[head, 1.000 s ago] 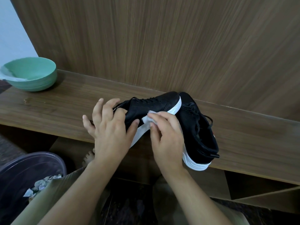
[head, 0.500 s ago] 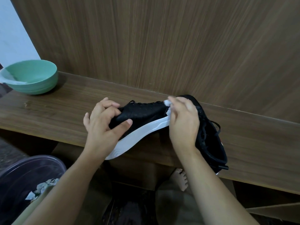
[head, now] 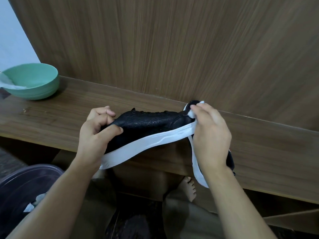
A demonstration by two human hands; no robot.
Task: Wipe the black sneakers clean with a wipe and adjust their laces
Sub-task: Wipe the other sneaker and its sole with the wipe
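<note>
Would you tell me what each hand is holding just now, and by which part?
The left hand grips the black sneaker with the white sole at its heel end. The right hand pinches a small white wipe against the toe end.

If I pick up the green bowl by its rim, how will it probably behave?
The green bowl looks like thin plastic, so it is probably light and stiff, not fragile. Its wide base on the wooden shelf suggests it will not tip easily. The white wipe draped over its rim may slide off when lifted.
</note>
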